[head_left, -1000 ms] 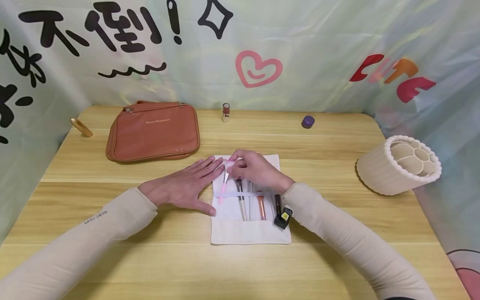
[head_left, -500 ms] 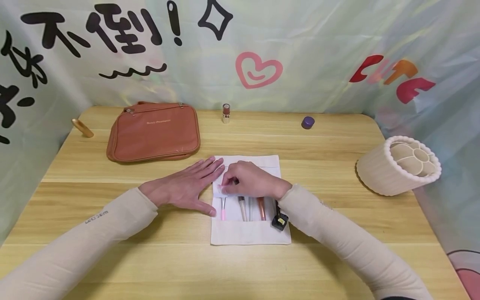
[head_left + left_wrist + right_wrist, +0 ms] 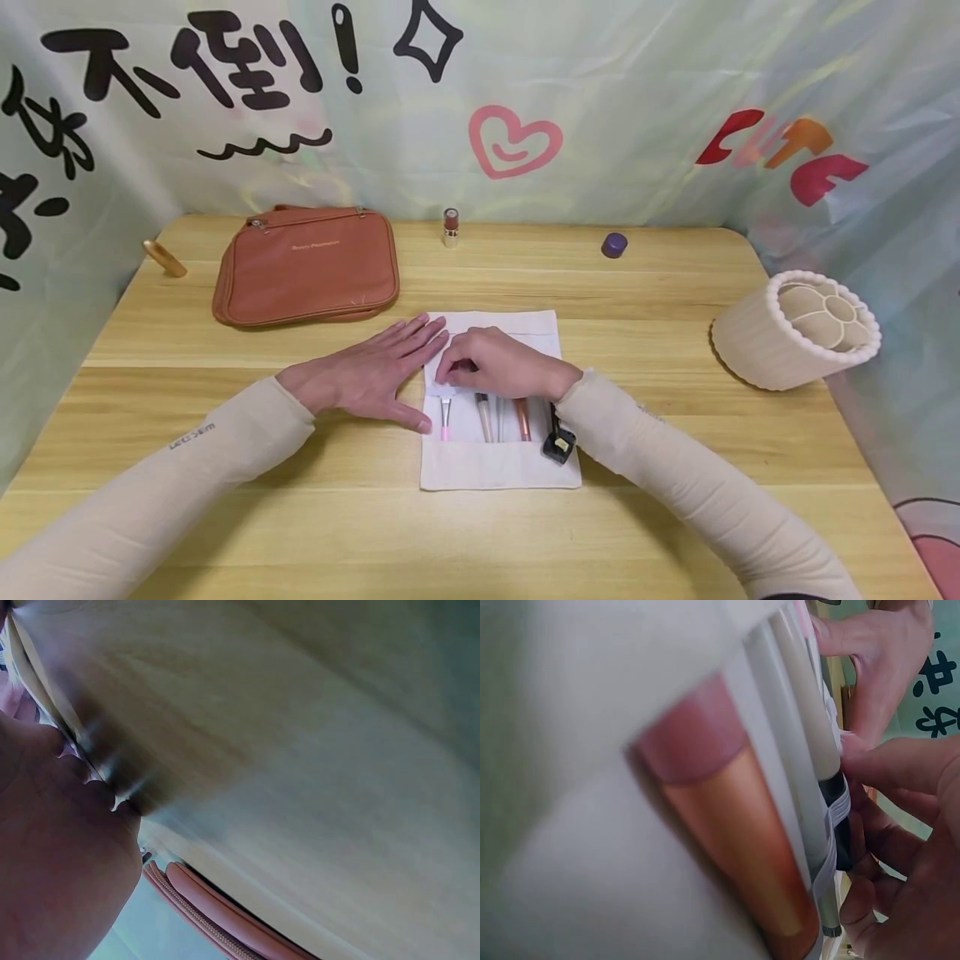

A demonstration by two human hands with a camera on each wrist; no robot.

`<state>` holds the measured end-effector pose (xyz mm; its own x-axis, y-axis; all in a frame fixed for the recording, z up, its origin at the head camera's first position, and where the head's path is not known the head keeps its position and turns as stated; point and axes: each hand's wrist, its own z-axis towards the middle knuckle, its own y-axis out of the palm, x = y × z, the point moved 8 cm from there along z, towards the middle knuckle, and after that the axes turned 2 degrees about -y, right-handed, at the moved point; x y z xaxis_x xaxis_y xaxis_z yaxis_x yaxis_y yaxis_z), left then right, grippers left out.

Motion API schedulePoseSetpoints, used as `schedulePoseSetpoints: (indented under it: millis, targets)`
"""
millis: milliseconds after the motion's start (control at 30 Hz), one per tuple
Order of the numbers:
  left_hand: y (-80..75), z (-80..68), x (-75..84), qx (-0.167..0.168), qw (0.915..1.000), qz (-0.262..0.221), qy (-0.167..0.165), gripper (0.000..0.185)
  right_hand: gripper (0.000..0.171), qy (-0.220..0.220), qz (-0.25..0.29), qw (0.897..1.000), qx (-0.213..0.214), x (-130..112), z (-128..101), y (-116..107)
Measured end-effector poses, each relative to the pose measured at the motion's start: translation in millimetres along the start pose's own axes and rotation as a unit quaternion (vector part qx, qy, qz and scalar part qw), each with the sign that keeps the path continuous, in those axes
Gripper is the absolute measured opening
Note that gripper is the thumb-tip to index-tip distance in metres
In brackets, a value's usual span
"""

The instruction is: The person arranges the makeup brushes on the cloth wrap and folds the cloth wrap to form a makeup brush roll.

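Cloth [image 3: 501, 467] lies flat, likely steadied at left by our spread left grip [image 3: 375, 368]; whether our right grip [image 3: 497, 362] pinches anything, we cannot tell.

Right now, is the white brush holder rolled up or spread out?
Spread out: the white brush holder lies on the table, not rolled round the brushes, which show in a row.

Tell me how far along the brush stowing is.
Done, it seems: the visible brushes, pink brush included, reach the bottom pocket of the white roll. In hand: the left hand lies over the roll's left edge; the curled right hand is over the brushes' upper ends, grip unclear. Left, probably: closing the roll, which lies open.
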<state>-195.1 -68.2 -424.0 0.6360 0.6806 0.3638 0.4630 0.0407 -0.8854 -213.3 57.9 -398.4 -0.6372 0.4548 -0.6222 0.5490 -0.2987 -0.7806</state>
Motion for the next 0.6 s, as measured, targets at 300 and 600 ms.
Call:
schedulePoseSetpoints:
  millis: [300,600]
  targets:
    - [0.1,1.3,-1.4,0.000,1.0000,0.006,-0.006,0.125,0.032,0.008,0.023,1.000,0.006,0.2,-2.5,-3.3]
    - [0.3,1.1,-0.6,0.001,1.0000,-0.002,-0.006,0.124,0.034,0.019,0.046,0.999,0.008,1.6,-4.8,-1.6]
